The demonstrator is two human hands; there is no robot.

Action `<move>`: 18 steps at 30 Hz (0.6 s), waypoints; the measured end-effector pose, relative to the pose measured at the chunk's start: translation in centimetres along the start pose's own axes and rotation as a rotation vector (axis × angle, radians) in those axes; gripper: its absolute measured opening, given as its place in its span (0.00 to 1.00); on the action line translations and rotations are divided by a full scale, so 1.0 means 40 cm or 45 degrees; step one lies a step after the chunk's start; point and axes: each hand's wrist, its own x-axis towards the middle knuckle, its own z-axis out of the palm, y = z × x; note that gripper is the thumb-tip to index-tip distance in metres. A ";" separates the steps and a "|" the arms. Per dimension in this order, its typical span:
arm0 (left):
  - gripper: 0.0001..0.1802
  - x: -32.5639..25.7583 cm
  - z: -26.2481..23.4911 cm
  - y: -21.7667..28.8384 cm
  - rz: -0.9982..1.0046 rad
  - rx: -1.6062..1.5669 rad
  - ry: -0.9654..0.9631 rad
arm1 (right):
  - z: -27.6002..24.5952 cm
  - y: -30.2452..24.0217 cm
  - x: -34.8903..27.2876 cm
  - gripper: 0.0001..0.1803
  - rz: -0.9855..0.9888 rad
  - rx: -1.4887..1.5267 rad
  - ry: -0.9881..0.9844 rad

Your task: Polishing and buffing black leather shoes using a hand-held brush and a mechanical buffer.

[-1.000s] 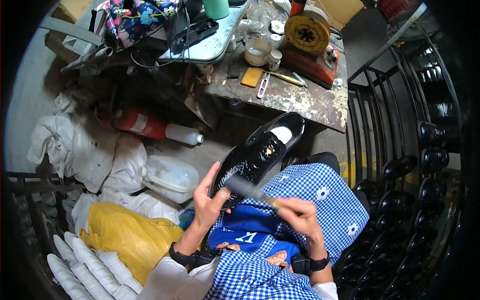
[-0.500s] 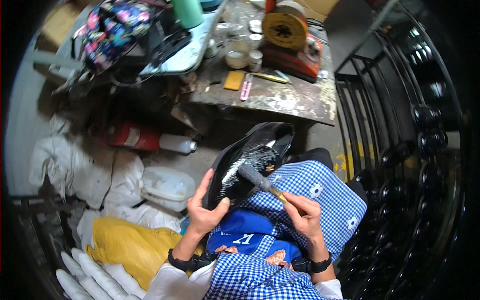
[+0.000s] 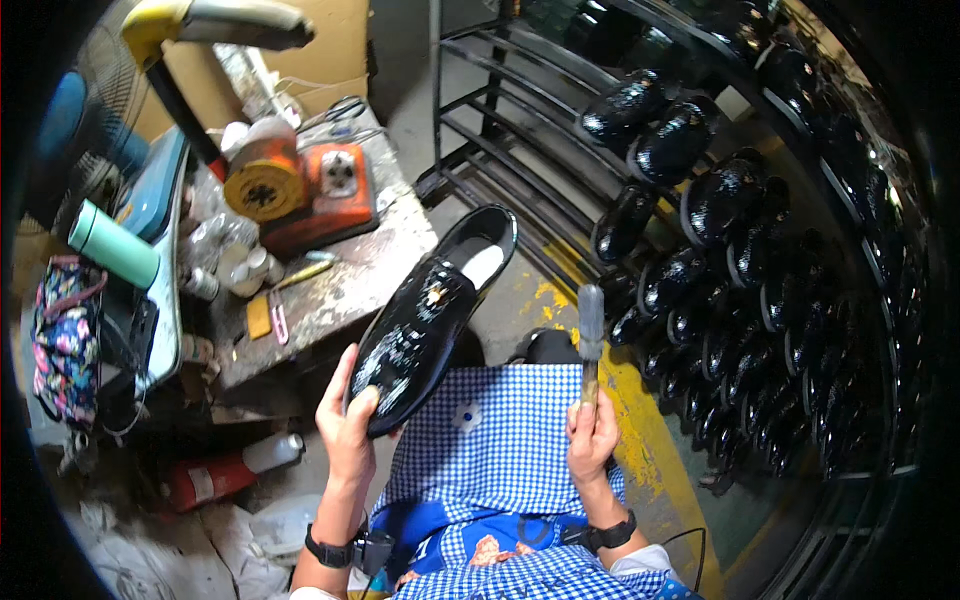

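Observation:
A glossy black loafer (image 3: pixel 415 335) with a small gold ornament and a pale insole is in front of me, tilted, its heel up and to the right. My left hand (image 3: pixel 347 435) grips it by the toe, thumb on the upper and fingers around the side and under it. In my right hand (image 3: pixel 594 440) is a brush (image 3: pixel 591 325), held upright by its wooden handle with the grey, clumped head on top. The brush stands apart from the loafer, to its right. Below both hands lies my blue checked apron (image 3: pixel 500 420).
To the right, a black metal rack (image 3: pixel 500 150) bears many glossy black shoes (image 3: pixel 725 200). A worn bench (image 3: pixel 330 310) at left carries an orange machine (image 3: pixel 320 195), a yellow block (image 3: pixel 258 316) and a pink cutter (image 3: pixel 278 320). A red-and-white bottle (image 3: pixel 225 478) lies low at left.
The brush has come off the loafer's upper and moved right, now upright. The loafer has been raised and turned, showing its opening. My view has swung right toward the shoe rack.

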 end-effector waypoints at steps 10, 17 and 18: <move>0.33 0.395 0.410 -0.217 -0.175 -0.007 -0.320 | -0.035 0.010 0.031 0.12 0.162 -0.041 0.418; 0.35 0.719 0.627 -0.461 -0.006 0.221 -0.474 | -0.095 0.073 0.028 0.09 0.344 0.046 0.329; 0.36 0.717 0.658 -0.474 0.231 0.733 -0.282 | -0.093 0.068 0.029 0.07 0.409 0.170 0.470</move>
